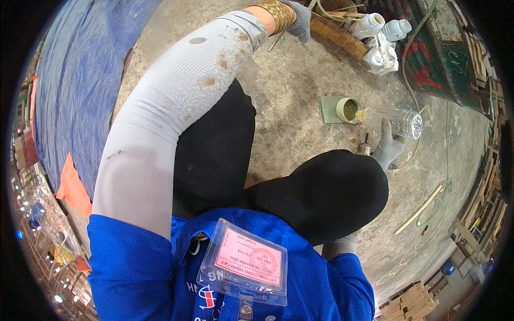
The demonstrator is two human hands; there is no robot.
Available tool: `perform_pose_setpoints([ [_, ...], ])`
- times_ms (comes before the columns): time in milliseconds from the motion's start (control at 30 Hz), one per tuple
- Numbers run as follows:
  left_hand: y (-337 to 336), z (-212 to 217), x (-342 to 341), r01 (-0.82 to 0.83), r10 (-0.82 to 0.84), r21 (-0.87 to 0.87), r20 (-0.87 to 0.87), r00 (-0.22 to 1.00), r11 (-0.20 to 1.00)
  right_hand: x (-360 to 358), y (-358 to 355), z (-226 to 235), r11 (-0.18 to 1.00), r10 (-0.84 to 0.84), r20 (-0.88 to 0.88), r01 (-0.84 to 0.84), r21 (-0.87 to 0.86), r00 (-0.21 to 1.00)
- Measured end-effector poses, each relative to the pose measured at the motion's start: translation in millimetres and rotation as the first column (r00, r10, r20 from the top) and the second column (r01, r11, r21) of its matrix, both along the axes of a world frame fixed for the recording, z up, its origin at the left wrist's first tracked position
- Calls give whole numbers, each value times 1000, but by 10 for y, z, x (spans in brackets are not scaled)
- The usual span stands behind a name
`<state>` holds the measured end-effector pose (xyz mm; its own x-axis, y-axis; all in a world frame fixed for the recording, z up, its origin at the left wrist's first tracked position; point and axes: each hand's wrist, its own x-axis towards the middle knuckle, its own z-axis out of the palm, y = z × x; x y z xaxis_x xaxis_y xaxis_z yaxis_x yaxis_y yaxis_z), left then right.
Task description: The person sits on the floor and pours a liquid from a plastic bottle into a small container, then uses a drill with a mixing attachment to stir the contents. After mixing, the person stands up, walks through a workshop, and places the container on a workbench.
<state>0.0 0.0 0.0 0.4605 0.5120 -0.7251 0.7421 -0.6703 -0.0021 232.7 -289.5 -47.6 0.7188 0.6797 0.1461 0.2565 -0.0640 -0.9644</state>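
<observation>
My right hand, in a grey glove, grips a clear plastic bottle lying tipped on its side. The bottle's yellowish neck meets the rim of a small pale cup with greenish-brown contents. Under the cup lies a green square sheet. A small metal fitting stands beside my right hand. My left hand, also gloved, reaches to the top edge next to a wooden board. Its fingers are partly cut off, and a thin rod shows just below it.
White plastic bottles and a crumpled white cloth sit at the upper right. A hose runs down beside them. Blue tarp covers the left side. A wooden stick lies on the concrete floor at right.
</observation>
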Motion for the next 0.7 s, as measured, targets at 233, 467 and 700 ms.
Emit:
perform_pose_setpoints([
  [233,-238,-26,-87,-43,-6,189,249,968,981,137,-35,-111,998,28,59,-25,-60,998],
  [467,-359,62,-7,-34,9,114,212,977,993,168,-52,-120,993,-4,175,25,-119,984],
  [700,-555,134,173,7,-32,80,324,945,997,207,7,-138,998,-7,70,11,-56,998],
])
